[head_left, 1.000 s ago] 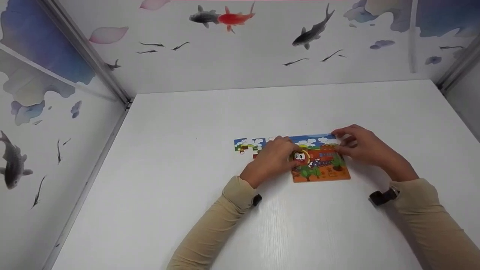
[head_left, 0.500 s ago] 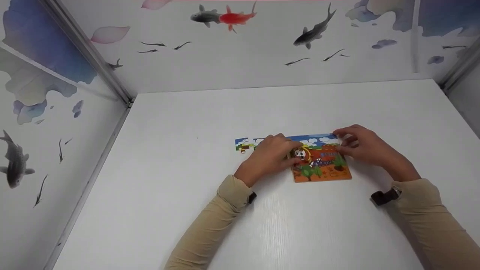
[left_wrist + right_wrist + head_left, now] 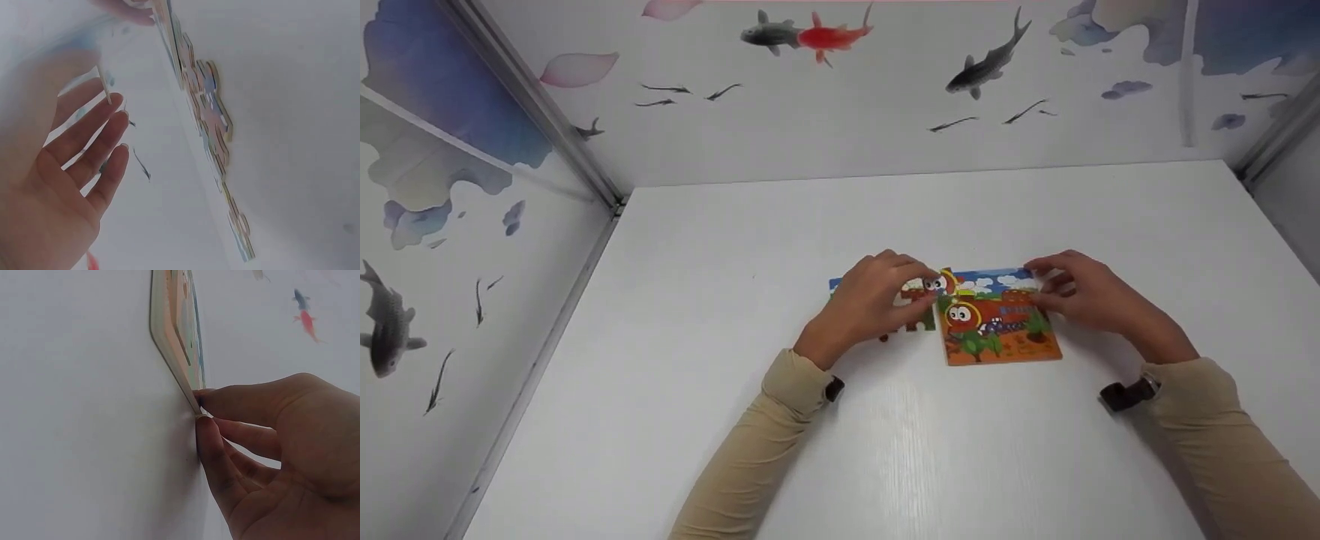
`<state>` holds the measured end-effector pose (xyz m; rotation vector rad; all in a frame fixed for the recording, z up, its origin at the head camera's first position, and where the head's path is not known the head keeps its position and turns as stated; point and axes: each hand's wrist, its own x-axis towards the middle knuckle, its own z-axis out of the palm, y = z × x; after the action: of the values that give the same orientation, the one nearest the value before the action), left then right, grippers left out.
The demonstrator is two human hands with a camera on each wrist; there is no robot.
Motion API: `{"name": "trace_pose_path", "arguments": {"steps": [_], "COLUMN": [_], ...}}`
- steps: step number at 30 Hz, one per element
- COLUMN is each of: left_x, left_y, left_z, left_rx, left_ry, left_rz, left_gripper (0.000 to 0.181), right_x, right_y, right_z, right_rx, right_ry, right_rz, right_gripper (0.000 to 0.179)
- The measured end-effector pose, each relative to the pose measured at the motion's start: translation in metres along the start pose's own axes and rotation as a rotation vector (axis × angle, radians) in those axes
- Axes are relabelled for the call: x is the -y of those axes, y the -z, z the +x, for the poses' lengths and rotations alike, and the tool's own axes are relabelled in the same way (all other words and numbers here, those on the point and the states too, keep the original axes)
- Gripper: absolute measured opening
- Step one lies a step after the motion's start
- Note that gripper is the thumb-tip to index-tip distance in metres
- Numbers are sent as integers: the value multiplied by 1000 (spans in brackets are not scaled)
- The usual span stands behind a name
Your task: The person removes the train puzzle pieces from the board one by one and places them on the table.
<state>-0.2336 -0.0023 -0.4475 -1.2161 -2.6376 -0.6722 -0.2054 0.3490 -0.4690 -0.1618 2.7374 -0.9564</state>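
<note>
My left hand (image 3: 861,301) pinches a jigsaw piece (image 3: 940,283) printed with a round-eyed cartoon face, held at the picture board's upper left corner. In the left wrist view only the thin edge of this piece (image 3: 104,85) shows by the fingers. The rectangular puzzle board (image 3: 997,343), orange below and blue sky above, lies flat on the table. Its right edge is pinched between thumb and finger of my right hand (image 3: 1091,294), plain in the right wrist view. Joined jigsaw pieces (image 3: 919,321) lie left of the board, partly hidden under my left hand.
The white table (image 3: 720,337) runs up to a back wall (image 3: 870,135) printed with fish. A second printed wall (image 3: 427,300) stands along the left side. Dark bands sit on both wrists.
My left hand has drawn back leftward from over the board, and the face piece now shows in its fingers. The right hand has stayed at the board's right edge.
</note>
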Motion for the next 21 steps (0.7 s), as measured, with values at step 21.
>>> {"name": "trace_pose_path", "arguments": {"steps": [21], "left_x": [21], "left_y": [27], "left_z": [-51], "left_rx": [-30], "left_ry": [44], "left_rz": [29], "left_gripper": [28], "right_x": [-1], "right_y": [-1], "right_z": [-1], "right_rx": [5], "right_ry": [-9], "right_rz": [-1], "right_gripper": [57]}}
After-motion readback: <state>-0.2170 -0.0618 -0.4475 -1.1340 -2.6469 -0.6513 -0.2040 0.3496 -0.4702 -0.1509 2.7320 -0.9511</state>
